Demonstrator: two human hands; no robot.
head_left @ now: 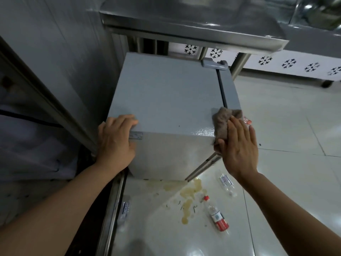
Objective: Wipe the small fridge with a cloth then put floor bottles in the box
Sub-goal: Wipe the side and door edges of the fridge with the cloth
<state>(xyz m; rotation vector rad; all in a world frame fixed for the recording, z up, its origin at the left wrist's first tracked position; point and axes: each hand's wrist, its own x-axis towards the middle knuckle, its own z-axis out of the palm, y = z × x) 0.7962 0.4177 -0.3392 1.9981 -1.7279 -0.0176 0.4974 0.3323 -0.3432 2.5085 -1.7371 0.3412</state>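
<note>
Far left: grey panelled wall and a slanted steel frame. Left hand (115, 139) lies on the near-left corner of the small fridge (166, 100), fingers curled over the top edge and gripping it, thumb down the side face. Fridge is one boxy unit, pale grey painted metal with a faintly pebbled skin, flat top, dark seal line toward its right side and one grey plastic hinge cap (214, 64) at the back corner; it stands on the floor in front of a stainless steel table (184, 24) with a smooth, reflective top. Right of centre, one cloth (224, 124), brown, coarse and nubbly, bunched, is draped over the fridge's near-right corner. Right hand (238, 145) presses it there with fingers straight and spread, palm flat against the cloth. Floor (286, 126) is glossy pale tile, with a yellowish spill (190, 194) in blotches below the fridge. Bottles counted on the floor: three clear plastic ones in plain view, all lying down, one against the steel rail at left (125, 209), one with a red cap and red label (216, 215), one with a pale label (227, 182); a scrap of clear plastic with red shows behind the cloth, too hidden to name. Far right: white panels with black snowflake cut-outs (289, 63).
</note>
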